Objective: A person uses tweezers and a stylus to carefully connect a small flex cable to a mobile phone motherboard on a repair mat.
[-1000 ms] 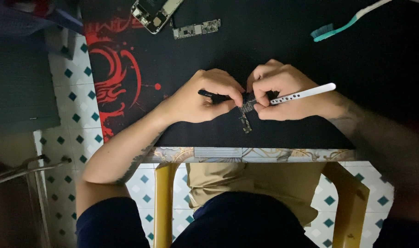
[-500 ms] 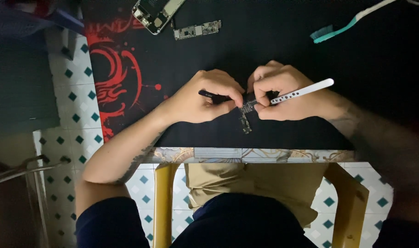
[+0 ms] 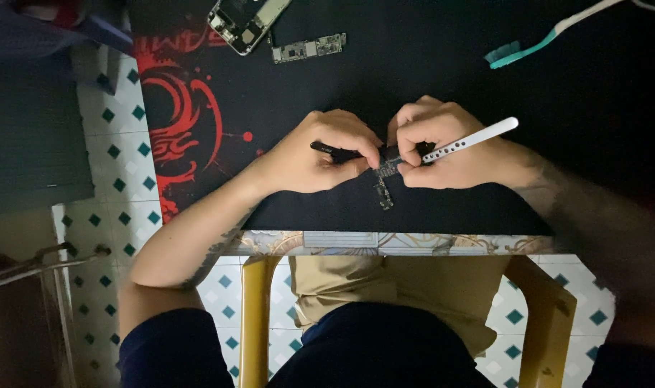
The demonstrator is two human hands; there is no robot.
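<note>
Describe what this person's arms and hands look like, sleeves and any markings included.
Both hands, the left hand and right hand, are bare, with no gloves, and no rings or watch show. The forearms are uncovered; dark navy short sleeves end near the elbows. Dark tattoo markings show on the left forearm and right forearm; their designs are too dim to make out.

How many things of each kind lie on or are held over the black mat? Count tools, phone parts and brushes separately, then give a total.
Hand tools: 2, a black tool in the left hand and a white tool in the right hand
Phone parts: 3, opened phone, loose board, held small board
Brushes: 1, teal toothbrush
Total: 6
</note>
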